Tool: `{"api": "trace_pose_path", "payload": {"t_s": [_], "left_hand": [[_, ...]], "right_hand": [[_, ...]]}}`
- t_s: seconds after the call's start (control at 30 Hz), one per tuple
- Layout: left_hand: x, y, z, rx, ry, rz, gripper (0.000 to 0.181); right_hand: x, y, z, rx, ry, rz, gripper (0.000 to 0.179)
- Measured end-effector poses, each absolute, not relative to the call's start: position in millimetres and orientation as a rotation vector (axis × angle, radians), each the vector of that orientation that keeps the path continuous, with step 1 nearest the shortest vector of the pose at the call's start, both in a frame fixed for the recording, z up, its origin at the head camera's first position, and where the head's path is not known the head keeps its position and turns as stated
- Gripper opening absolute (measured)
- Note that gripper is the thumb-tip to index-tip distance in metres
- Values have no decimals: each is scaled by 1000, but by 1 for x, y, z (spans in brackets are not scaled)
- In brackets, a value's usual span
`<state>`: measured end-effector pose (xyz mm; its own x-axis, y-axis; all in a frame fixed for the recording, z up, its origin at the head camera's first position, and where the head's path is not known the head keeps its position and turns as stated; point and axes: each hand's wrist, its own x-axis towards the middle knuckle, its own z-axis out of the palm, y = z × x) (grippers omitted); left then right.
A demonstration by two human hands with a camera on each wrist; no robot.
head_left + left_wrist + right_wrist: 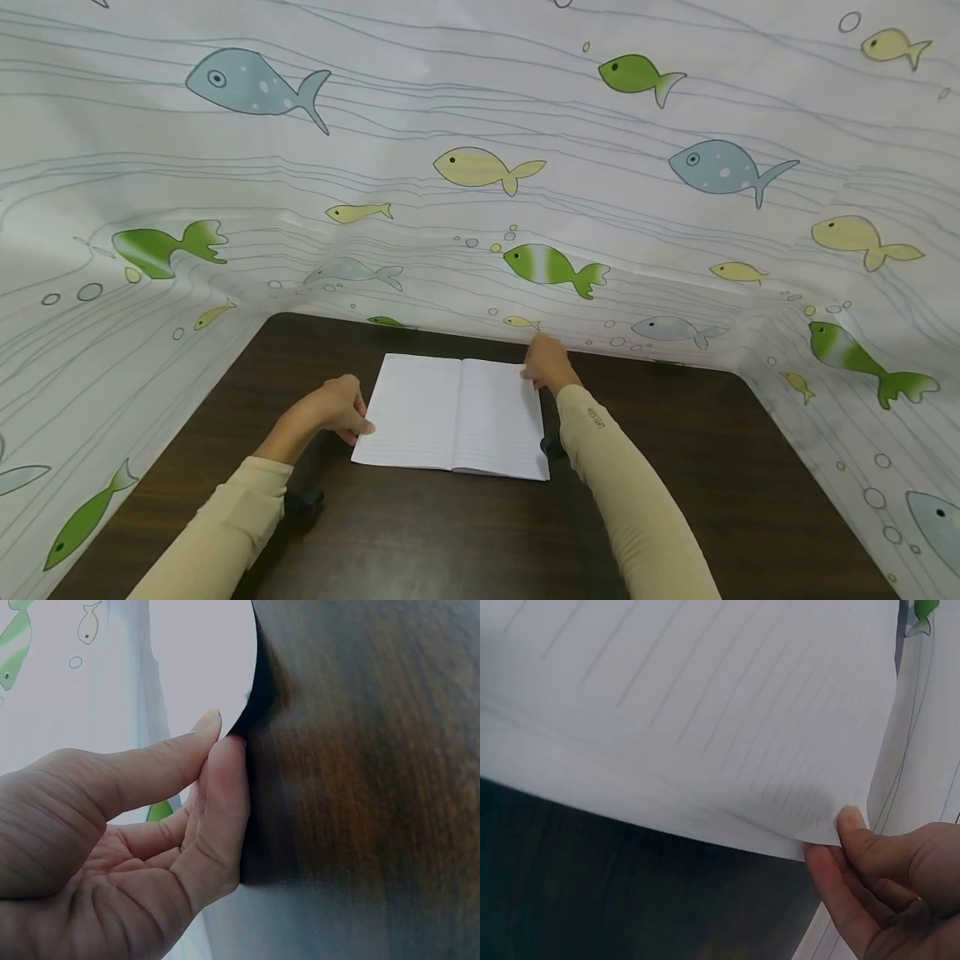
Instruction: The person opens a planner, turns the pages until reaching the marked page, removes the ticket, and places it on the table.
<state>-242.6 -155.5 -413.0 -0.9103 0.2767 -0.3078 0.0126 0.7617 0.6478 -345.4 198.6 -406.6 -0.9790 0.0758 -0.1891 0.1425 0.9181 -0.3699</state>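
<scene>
- A lined notebook (412, 408) lies open on a dark wood-grain table (420, 533), near its far edge, with both facing pages on show.
- At the left edge, a person's left hand (341, 410) pinches the paper between thumb (202, 729) and forefinger (227, 776); the rim there stands slightly off the surface.
- Across the spread, the right hand (547, 364) pinches the right-hand side near its far corner. How many leaves it holds cannot be told.
- The opening looks complete, by all appearances; neither edge has been released, and laying both sides flat seems left to do.
- The pages carry printed rules, with no handwriting to be made out.
- Small dark lettering marks the right sleeve (630, 492), too tiny to read with confidence.
- Behind hangs a fish-print sheet (420, 208), showing no legible words.
</scene>
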Motion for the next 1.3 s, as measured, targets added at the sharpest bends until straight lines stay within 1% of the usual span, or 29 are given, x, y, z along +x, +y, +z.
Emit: {"api": "trace_pose_path", "payload": {"t_s": [0.3, 0.47, 0.7, 1.0, 1.3], "left_hand": [[-244, -156, -414, 204, 2550, 955, 26], [-244, -156, -415, 198, 2539, 967, 26], [-244, -155, -415, 193, 2541, 977, 26], [-244, -155, -413, 187, 2539, 996, 26], [-244, -155, -412, 191, 2544, 966, 25]], "right_hand": [[-347, 211, -407, 287, 2767, -885, 17], [-344, 214, -405, 326, 2706, -1018, 19], [-340, 219, -394, 294, 2682, -1107, 20], [-342, 218, -383, 341, 2608, -1224, 27], [-337, 218, -370, 280, 2570, -1287, 29]]}}
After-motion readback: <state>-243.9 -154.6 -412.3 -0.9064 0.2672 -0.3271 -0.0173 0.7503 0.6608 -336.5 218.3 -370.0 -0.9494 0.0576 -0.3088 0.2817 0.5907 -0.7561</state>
